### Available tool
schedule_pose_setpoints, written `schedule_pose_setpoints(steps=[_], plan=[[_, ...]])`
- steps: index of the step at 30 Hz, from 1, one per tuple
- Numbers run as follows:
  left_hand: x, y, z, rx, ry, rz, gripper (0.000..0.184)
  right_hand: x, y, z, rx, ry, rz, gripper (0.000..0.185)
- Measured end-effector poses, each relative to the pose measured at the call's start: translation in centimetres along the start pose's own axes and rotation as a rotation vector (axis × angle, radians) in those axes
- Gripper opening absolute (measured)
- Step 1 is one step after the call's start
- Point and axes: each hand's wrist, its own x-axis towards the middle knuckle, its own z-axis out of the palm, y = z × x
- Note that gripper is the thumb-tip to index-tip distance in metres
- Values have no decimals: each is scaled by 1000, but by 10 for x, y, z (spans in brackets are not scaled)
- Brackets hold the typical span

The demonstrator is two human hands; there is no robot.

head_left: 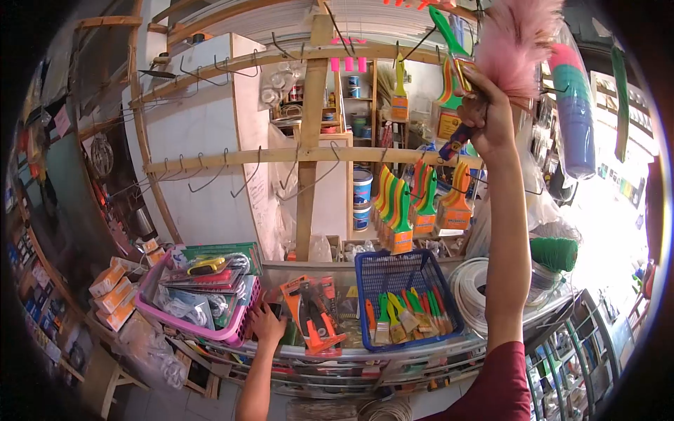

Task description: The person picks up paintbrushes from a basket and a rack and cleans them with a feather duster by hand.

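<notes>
My right hand [486, 119] is raised at the upper right, its fingers wrapped round a duster with fluffy pink plumes [516, 49]. The plumes stand above the fist, and a dark handle end [455, 144] sticks out below. Close to my fingertips, a green-handled paintbrush [449, 31] hangs among others at the upper rail; whether I touch it, I cannot tell. My left hand [267, 324] rests on the glass counter with fingers spread, between a pink basket [254, 298] of packaged goods and orange-handled cutting tools in packs [314, 316]. Beside its fingers lies a small dark object.
Wooden rails [414, 156] with metal hooks cross in front of me; bunches of paintbrushes [397, 207] hang from the lower one. On the counter stand a blue basket [366, 270] holding brushes and a coil of white hose [469, 291]. Wrapped stacked cups [572, 105] hang right.
</notes>
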Motion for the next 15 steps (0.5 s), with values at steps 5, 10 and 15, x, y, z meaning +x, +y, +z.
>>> schedule_pose_setpoints(steps=[5,10,15], plan=[[8,11,5,1,30,-66,80,-1,-10,4,-33,16,19,19],[7,17,9,33,79,-90,79,-2,-10,3,-33,28,29,21],[7,10,14,52,89,-40,81,-7,-12,15,-59,93,-26,17]])
